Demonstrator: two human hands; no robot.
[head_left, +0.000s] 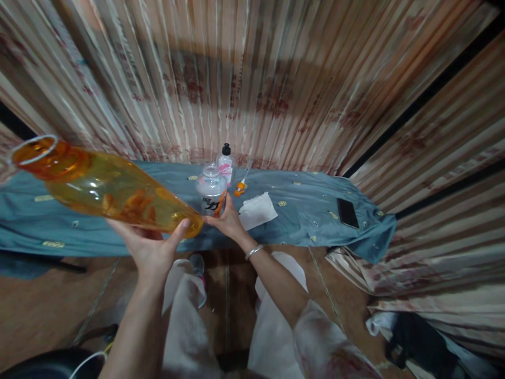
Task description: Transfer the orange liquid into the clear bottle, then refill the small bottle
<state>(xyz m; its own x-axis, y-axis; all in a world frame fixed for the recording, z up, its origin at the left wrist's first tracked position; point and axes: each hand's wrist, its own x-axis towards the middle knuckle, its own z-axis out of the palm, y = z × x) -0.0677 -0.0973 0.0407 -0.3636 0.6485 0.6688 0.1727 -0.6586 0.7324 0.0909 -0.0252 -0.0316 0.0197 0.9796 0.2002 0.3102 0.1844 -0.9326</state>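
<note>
My left hand [148,247] is wrapped round a see-through amber bottle [114,187]. It is held in the air, leaning over sideways, its uncapped mouth up at the far left and its base near my right hand. My fingers show through its wall. My right hand [229,218] grips a clear plastic bottle [212,187] with bold black print, which is uncapped and stands upright on the cloth. Just behind it stands a small bottle [225,166] with a black cap and pink print. To the right lies an orange pump top [240,188] with a thin clear tube.
A blue-grey patterned cloth [300,210] covers the narrow table. On it lie a white sheet of paper [258,210] and a black phone [347,213]. Pleated curtains [276,79] hang behind and at the right. Dark bundled items [422,342] sit on the floor at the lower right.
</note>
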